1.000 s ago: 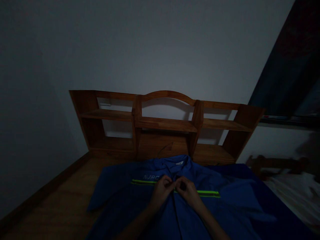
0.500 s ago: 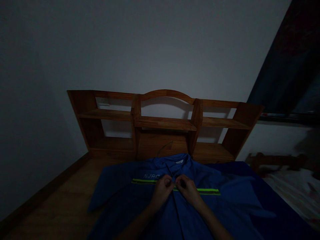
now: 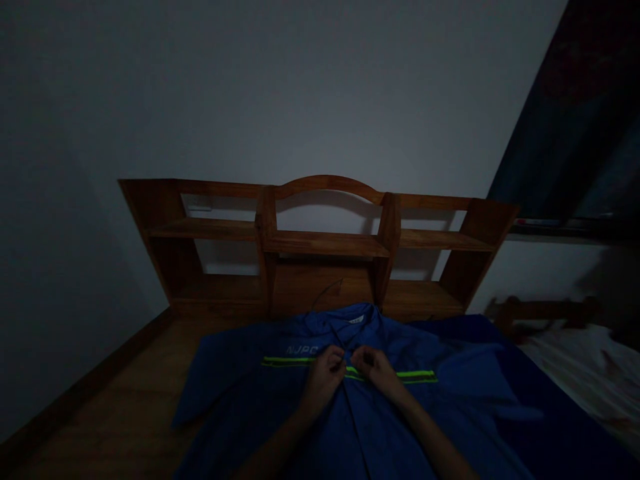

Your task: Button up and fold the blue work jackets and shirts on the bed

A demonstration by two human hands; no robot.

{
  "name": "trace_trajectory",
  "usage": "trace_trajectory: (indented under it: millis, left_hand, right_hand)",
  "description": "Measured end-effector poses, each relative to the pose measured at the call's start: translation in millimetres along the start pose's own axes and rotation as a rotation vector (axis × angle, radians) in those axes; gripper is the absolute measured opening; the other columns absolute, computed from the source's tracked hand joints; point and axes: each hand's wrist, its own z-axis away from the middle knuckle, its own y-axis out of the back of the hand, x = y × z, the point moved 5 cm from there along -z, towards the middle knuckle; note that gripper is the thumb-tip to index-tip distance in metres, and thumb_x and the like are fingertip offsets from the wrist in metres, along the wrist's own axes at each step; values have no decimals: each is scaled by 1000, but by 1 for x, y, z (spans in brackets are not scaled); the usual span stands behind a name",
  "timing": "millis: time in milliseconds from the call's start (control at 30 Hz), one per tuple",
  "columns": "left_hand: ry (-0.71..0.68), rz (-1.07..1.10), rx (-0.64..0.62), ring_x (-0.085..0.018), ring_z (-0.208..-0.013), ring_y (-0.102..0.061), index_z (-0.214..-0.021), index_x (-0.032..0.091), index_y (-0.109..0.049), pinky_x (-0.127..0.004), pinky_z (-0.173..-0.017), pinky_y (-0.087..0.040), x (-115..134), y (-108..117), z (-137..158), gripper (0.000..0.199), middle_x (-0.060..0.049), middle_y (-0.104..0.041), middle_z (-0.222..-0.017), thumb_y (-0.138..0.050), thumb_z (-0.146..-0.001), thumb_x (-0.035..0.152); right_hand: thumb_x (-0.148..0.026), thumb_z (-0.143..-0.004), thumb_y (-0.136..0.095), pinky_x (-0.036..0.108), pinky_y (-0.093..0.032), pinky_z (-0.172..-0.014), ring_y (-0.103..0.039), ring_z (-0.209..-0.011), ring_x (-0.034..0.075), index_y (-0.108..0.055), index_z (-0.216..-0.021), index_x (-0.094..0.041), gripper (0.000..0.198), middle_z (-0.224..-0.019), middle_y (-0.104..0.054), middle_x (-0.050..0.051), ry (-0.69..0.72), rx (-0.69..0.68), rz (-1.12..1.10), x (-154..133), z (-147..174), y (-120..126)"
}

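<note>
A blue work jacket (image 3: 320, 413) lies spread out, front side up, its collar pointing away from me. Pale letters and a yellow-green stripe cross its chest, and a small white label shows inside the collar. At the front opening, just below the collar, my left hand (image 3: 325, 373) pinches one edge of the jacket. Close beside it, my right hand (image 3: 377, 370) is pinched on the opposite edge. The fingertips of both hands nearly meet. Whether a button or other fastener is between them is too dark to make out.
A wooden headboard with shelves (image 3: 325, 245) stands behind the jacket against a pale wall (image 3: 320, 93). Bare wooden boards (image 3: 115, 400) lie to the left, dark blue cloth (image 3: 463, 325) to the right. Farther right are white bedding (image 3: 585, 367) and a dark curtain (image 3: 565, 127).
The view has shifted slightly, so the headboard sits a little farther left. Both hands stay at the jacket's front opening, with only small finger movements.
</note>
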Motion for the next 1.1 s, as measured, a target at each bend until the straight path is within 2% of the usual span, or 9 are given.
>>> trace_trajectory:
  millis: [133, 300, 533, 667, 767, 833, 900, 1000, 1100]
  left_hand:
    - [17, -33, -25, -14, -71, -60, -96, 15, -54, -22, -64, -43, 1, 0, 2, 23, -2, -60, -76, -54, -74, 20]
    - [0, -54, -30, -13, -71, -58, -96, 16, -55, -21, -64, -42, 3, 0, 4, 25, -1, -58, -76, -60, -75, 30]
    - [-96, -338, 10, -13, -74, -57, -97, 22, -59, -23, -71, -40, 24, 0, 11, 20, 1, -61, -79, -53, -78, 21]
    - [-71, -371, 67, -14, -77, -56, -93, 22, -60, -24, -72, -40, 24, 4, 12, 19, 1, -60, -80, -51, -76, 18]
    - [-27, -297, 98, -13, -76, -57, -88, 19, -59, -23, -71, -41, 15, 7, 7, 15, 0, -60, -78, -53, -74, 18]
    - [-12, -226, 89, -13, -76, -58, -86, 18, -59, -23, -71, -42, 9, 7, 4, 14, 0, -60, -78, -53, -74, 17]
    - [-7, -185, 74, -14, -79, -59, -88, 17, -59, -24, -74, -44, 6, 7, 2, 15, -2, -60, -80, -53, -74, 17]
    - [16, -215, 75, -14, -80, -59, -107, 15, -56, -26, -75, -46, 5, 7, 0, 33, -5, -60, -91, -52, -74, 17]
    - [-84, -386, 59, -17, -95, -56, -115, 17, -56, -31, -86, -45, 14, 6, -1, 44, -9, -53, -116, -51, -71, 13]
  right_hand:
    - [-41, -75, -60, 24, -36, -64, -48, -68, 13, -57, -77, -12, 30, -71, -53, 1, -23, 20, -69, 3, -2, 1]
    - [-43, -71, -61, 24, -36, -62, -48, -65, 13, -58, -73, -13, 30, -67, -54, 1, -128, 46, -61, 3, -2, 1]
    - [-35, -73, -58, 24, -39, -66, -53, -70, 14, -61, -76, -12, 24, -73, -60, 2, -86, 36, -32, -6, 0, 1]
    - [-35, -79, -53, 27, -43, -68, -57, -73, 17, -63, -80, -12, 24, -77, -63, 4, -11, 68, 131, -13, 5, 2]
    - [-32, -85, -47, 34, -44, -86, -58, -95, 21, -66, -96, -15, 28, -99, -64, 8, 66, 201, 394, -17, 10, 7]
    - [-30, -85, -47, 39, -35, -101, -47, -117, 23, -59, -117, -16, 37, -124, -53, 10, 115, 329, 559, -22, 14, 10]
    - [-28, -85, -46, 41, -27, -109, -29, -132, 23, -42, -135, -17, 51, -143, -32, 9, 175, 401, 661, -32, 17, 8]
    - [-26, -86, -44, 43, -17, -113, -11, -139, 21, -20, -145, -23, 64, -152, -8, 3, 264, 398, 733, -53, 17, 1]
    - [-24, -86, -43, 43, -14, -114, -7, -139, 21, -17, -145, -26, 64, -152, -4, 1, 305, 328, 746, -65, 16, -7]
